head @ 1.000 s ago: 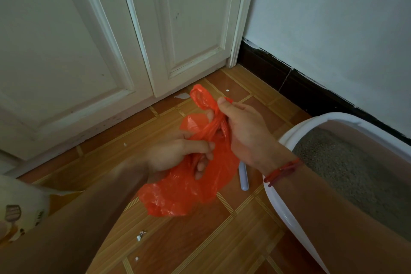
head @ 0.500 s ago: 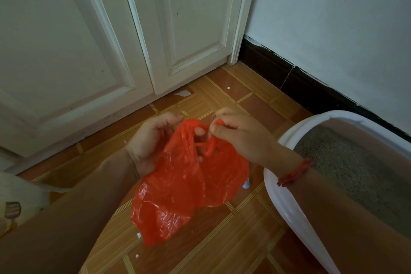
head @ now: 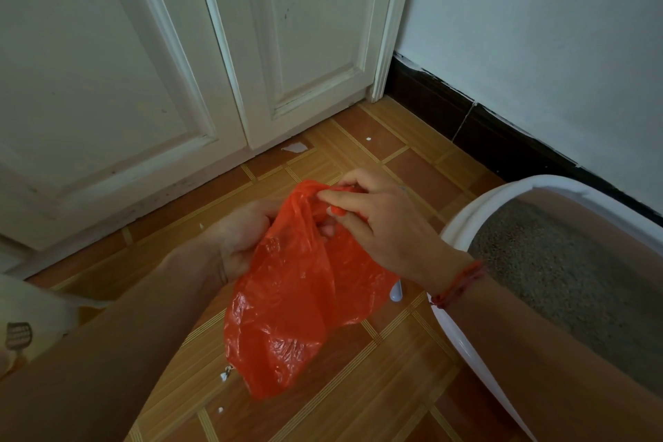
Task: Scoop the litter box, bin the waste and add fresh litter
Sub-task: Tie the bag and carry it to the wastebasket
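Note:
An orange plastic bag (head: 297, 301) hangs between my hands above the tiled floor. My left hand (head: 240, 240) grips the bag's left side near its top, partly hidden behind the plastic. My right hand (head: 376, 222), with a red cord on its wrist, pinches the bag's top edge and handle. The white litter box (head: 462, 222) stands at the right, filled with grey litter (head: 559, 276). A white handle tip (head: 395, 292), perhaps the scoop, pokes out from behind the bag beside the box.
White panelled doors (head: 186, 75) close off the back. A white wall with a dark skirting board (head: 477, 126) runs along the right. A pale printed bag (head: 25, 326) sits at the left edge. Small white scraps (head: 294, 147) lie on the floor.
The twisted bag handles have come apart and the bag now hangs lower and fuller. Both hands have shifted to the bag's top edge, my right hand pinching it above my left.

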Demonstrator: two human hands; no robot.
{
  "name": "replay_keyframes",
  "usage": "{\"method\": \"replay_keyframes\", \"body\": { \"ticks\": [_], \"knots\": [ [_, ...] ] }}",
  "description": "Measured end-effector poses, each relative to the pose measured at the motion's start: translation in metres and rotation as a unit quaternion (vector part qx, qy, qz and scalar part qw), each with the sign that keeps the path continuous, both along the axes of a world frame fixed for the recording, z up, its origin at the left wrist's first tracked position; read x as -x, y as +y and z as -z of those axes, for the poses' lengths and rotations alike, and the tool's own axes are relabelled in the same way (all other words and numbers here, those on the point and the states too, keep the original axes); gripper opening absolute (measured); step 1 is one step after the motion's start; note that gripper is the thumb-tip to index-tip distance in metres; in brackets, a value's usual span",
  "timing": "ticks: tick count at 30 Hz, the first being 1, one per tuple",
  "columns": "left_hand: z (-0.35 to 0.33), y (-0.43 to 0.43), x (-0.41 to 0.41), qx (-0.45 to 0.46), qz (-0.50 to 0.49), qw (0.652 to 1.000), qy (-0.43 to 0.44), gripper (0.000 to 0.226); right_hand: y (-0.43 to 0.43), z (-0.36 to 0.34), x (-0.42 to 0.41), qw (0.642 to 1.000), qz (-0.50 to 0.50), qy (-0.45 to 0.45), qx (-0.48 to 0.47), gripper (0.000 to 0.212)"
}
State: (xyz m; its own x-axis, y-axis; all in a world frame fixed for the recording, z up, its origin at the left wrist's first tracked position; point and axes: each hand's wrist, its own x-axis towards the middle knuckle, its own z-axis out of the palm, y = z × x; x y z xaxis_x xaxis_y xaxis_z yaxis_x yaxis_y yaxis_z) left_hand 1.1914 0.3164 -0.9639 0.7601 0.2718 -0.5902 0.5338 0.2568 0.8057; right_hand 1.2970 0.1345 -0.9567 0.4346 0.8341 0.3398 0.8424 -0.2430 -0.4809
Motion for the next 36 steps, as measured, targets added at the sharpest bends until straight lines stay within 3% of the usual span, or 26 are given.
{"method": "replay_keyframes", "body": {
  "ticks": [4,7,10,12,18,26,30,36],
  "knots": [
    [0.009,0.004,0.003,-0.026,-0.025,0.999,0.030,0.026,0.003,-0.003,0.002,1.000,0.004,-0.009,-0.016,0.033],
    [-0.001,0.000,-0.001,-0.045,-0.023,0.999,-0.005,0.016,0.004,-0.008,0.004,0.995,0.030,0.083,-0.049,0.029],
    [-0.016,-0.003,0.001,-0.035,-0.044,0.998,-0.025,0.031,-0.001,-0.013,0.002,0.963,0.081,0.233,-0.107,0.025],
    [-0.017,0.000,0.003,-0.051,-0.067,0.996,-0.025,0.024,-0.006,-0.014,-0.002,0.941,0.112,0.295,-0.125,0.023],
    [0.000,0.027,0.011,-0.135,-0.096,0.986,0.006,0.025,-0.024,0.006,-0.013,0.901,0.187,0.370,-0.133,0.020],
    [0.017,0.056,0.052,-0.217,-0.091,0.968,0.084,0.019,-0.045,0.032,-0.022,0.814,0.301,0.481,-0.126,0.023],
    [0.014,0.052,0.047,-0.183,-0.119,0.975,0.046,0.020,-0.045,0.029,-0.019,0.785,0.297,0.522,-0.151,0.025],
    [0.002,0.039,0.036,-0.032,-0.180,0.979,-0.090,0.030,-0.038,0.008,-0.015,0.737,0.247,0.598,-0.196,0.025]
  ]
}}
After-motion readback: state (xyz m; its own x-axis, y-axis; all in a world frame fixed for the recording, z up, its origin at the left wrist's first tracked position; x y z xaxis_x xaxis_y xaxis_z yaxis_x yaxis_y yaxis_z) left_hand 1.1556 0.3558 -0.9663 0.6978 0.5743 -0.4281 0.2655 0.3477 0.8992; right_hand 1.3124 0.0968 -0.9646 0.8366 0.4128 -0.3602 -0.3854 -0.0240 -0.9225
